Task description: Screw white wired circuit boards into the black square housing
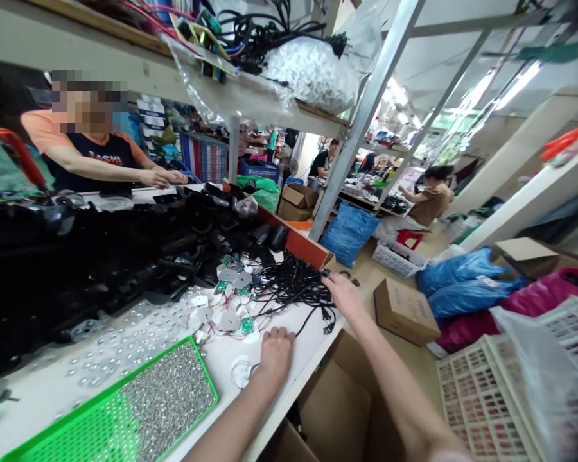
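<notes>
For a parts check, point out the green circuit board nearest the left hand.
The green board just left of the left hand; the other green boards lie farther from it.

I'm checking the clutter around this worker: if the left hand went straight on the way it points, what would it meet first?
Most likely the heap of black cables beyond the left hand, though depth is hard to judge from this one view.

A bare strip of tabletop (309, 351) is lying open between the left hand (276, 354) and the near edge. The green tray (207, 371) is walling off the left, tangled black cables (293, 280) are blocking the way forward, heaped black parts (110, 250) are filling the far side, and a shelf (101, 46) is capping the room over them.
</notes>
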The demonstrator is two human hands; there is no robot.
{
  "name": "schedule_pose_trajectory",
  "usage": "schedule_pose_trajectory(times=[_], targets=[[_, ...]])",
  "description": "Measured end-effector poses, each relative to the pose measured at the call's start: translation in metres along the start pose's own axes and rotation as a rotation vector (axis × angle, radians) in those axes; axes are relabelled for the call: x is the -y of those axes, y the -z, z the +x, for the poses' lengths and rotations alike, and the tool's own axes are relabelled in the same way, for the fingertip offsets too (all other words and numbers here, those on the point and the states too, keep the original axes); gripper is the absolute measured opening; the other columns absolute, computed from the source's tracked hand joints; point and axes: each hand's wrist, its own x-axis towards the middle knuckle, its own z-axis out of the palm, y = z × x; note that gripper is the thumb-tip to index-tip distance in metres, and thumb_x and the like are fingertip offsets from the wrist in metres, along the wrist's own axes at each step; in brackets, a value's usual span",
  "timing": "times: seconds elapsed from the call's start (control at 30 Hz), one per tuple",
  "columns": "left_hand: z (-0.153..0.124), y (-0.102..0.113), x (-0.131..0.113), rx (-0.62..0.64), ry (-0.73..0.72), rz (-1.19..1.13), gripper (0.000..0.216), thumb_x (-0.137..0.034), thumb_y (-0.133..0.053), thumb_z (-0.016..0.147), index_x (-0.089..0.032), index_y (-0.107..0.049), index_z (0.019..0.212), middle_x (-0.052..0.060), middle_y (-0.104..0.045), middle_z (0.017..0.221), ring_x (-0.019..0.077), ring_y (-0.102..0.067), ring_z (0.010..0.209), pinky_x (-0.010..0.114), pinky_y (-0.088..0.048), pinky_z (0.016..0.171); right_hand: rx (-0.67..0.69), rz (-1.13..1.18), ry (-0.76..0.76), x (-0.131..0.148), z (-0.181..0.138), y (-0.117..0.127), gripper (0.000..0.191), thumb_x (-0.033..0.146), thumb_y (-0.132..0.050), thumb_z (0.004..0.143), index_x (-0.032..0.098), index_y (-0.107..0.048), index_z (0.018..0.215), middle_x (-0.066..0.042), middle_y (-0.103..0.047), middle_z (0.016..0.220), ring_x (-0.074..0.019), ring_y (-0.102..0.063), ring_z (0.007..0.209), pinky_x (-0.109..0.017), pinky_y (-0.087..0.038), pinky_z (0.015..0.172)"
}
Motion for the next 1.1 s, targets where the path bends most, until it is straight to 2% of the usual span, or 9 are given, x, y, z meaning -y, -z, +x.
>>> schedule_pose_trajectory(times=[0.17,0.33,0.47,0.57,0.67,0.8,0.87,0.97,1.1], targets=[[-0.009,0.012,-0.004,0.080,0.044,-0.066,0.039,-0.003,-0.040,0.083,-0.015,-0.064,0.112,0.016,-0.071,0.098,0.0272,-0.066,0.096,0.039,-0.044,0.085,0.077,0.032,0.042,0.000,0.038,0.006,0.036,0.016,-0.048,0.092,0.024,-0.057,0.126,-0.008,-0.054,0.135,-0.0194,-0.045,0.128,-0.032,-0.039,0.103],[-0.020,0.016,0.001,0.093,0.079,-0.246,0.037,-0.015,-0.042,0.087,-0.017,-0.061,0.119,0.014,-0.074,0.099,0.0274,-0.069,0.095,0.035,-0.048,0.080,0.245,-0.007,-0.143,0.000,-0.001,-0.024,0.030,0.035,-0.056,0.091,0.017,-0.058,0.115,-0.008,-0.062,0.115,-0.0194,-0.062,0.097,-0.040,-0.054,0.083],[-0.021,0.015,0.002,0.048,0.076,-0.448,0.037,-0.027,-0.040,0.092,-0.025,-0.059,0.123,0.005,-0.072,0.108,0.0202,-0.066,0.102,0.027,-0.047,0.085,0.265,-0.032,-0.130,0.006,-0.024,-0.034,0.028,0.035,-0.057,0.091,0.016,-0.060,0.111,-0.007,-0.063,0.113,-0.0199,-0.062,0.100,-0.042,-0.052,0.087],[-0.021,0.011,0.004,0.038,0.111,-0.541,0.039,-0.026,-0.043,0.089,-0.020,-0.059,0.124,0.007,-0.073,0.104,0.0223,-0.067,0.098,0.029,-0.048,0.084,0.179,-0.071,-0.141,0.013,-0.023,-0.016,0.015,0.016,-0.055,0.089,0.010,-0.066,0.097,-0.014,-0.067,0.106,-0.0248,-0.060,0.105,-0.045,-0.045,0.094],[-0.025,0.006,0.009,0.037,0.129,-0.612,0.042,-0.018,-0.052,0.082,-0.017,-0.061,0.123,0.009,-0.072,0.104,0.0251,-0.065,0.100,0.033,-0.046,0.089,0.063,-0.104,-0.213,0.019,-0.024,0.017,0.025,-0.001,-0.046,0.082,0.004,-0.069,0.091,-0.026,-0.068,0.098,-0.0328,-0.061,0.102,-0.048,-0.042,0.090],[-0.033,-0.006,0.020,0.040,0.137,-0.758,0.057,-0.010,-0.059,0.071,-0.016,-0.058,0.128,0.008,-0.069,0.111,0.0226,-0.063,0.103,0.030,-0.045,0.094,-0.026,-0.064,-0.258,0.020,-0.043,0.052,0.027,0.007,-0.043,0.086,0.009,-0.068,0.097,-0.021,-0.071,0.084,-0.0308,-0.067,0.082,-0.041,-0.048,0.069],[-0.037,-0.013,0.025,0.034,0.155,-0.844,0.065,-0.012,-0.064,0.068,-0.014,-0.053,0.133,0.009,-0.067,0.118,0.0223,-0.062,0.104,0.030,-0.045,0.094,-0.159,0.123,-0.246,0.019,-0.051,0.060,0.026,0.023,-0.046,0.090,0.016,-0.068,0.102,-0.015,-0.073,0.087,-0.0266,-0.069,0.079,-0.037,-0.050,0.068],[-0.041,-0.020,0.031,0.014,0.158,-0.960,0.067,-0.017,-0.067,0.070,-0.013,-0.051,0.134,0.008,-0.069,0.110,0.0206,-0.064,0.098,0.030,-0.047,0.090,-0.474,0.684,-0.248,0.024,-0.058,0.066,0.031,0.042,-0.054,0.087,0.019,-0.069,0.102,-0.008,-0.074,0.086,-0.0207,-0.069,0.070,-0.032,-0.053,0.066],[-0.047,-0.011,0.035,-0.039,0.115,-1.062,0.054,-0.026,-0.068,0.073,-0.015,-0.059,0.126,0.004,-0.071,0.091,0.0197,-0.064,0.088,0.031,-0.049,0.085,-0.726,1.094,-0.222,0.045,-0.058,0.093,0.031,0.043,-0.063,0.080,0.017,-0.066,0.096,-0.004,-0.072,0.078,-0.0148,-0.065,0.053,-0.027,-0.053,0.054]])
